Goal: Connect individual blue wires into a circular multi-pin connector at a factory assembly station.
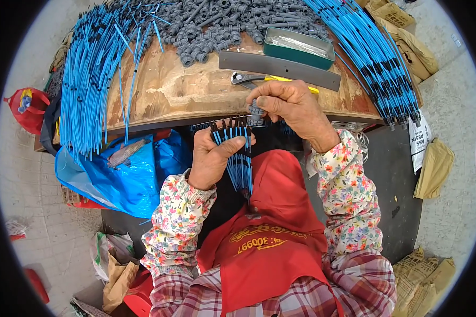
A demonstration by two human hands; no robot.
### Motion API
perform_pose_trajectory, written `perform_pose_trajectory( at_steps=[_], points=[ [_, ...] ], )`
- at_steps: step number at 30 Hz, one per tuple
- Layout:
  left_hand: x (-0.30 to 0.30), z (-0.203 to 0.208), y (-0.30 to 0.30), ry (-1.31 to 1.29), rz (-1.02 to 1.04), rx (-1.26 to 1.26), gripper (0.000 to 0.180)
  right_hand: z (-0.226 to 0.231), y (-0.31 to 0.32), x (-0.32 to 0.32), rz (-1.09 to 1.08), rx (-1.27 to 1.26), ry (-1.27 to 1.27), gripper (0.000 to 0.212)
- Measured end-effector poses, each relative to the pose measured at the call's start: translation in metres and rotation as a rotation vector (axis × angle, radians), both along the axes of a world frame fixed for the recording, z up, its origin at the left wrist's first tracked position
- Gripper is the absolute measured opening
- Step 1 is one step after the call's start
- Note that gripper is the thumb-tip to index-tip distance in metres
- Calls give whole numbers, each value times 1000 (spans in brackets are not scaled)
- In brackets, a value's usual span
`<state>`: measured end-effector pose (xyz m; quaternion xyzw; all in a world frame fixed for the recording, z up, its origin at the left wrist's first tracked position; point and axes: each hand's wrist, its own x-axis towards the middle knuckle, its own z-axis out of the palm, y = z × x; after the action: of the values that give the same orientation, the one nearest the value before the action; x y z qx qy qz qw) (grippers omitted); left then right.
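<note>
My left hand (206, 161) is closed around a fan of thin blue rods (240, 168) with black ends, its thumb lying across them. A thin metal wire (228, 119) runs crosswise by the black upper ends; whether it passes through them is too small to tell. Just right of the rods, my right hand (300, 110) pinches a small grey ribbed plastic fitting (255, 111) between thumb and fingers, at the right end of the wire. Both hands are in front of the table's near edge, above the red apron (275, 232). The right fingers partly hide the fitting.
On the wooden table (164, 90) lie a heap of grey fittings (211, 31), a metal bar (280, 69), yellow-handled pliers (243, 79) and a green box (299, 59) of thin wires. Blue rods (87, 84) overhang at left, a black-ended bundle (370, 58) at right. A blue plastic bag (137, 182) hangs below.
</note>
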<state>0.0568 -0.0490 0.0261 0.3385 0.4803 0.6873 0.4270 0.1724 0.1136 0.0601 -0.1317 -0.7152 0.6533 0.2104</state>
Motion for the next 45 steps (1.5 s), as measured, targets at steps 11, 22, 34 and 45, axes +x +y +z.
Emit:
perform_pose_trajectory(
  at_steps=[11,22,34,45],
  points=[
    [2,0,0,-10,0,-5,21,-3,5,-3,94,119,9,15],
    [2,0,1,17,0,14,21,-2,4,-3,98,134,28,16],
    [5,3,4,-41,23,21,32,2,2,-3,128,100,76,16],
    [0,7,4,-114,-26,9,46,5,0,-5,132,215,106,15]
  ],
)
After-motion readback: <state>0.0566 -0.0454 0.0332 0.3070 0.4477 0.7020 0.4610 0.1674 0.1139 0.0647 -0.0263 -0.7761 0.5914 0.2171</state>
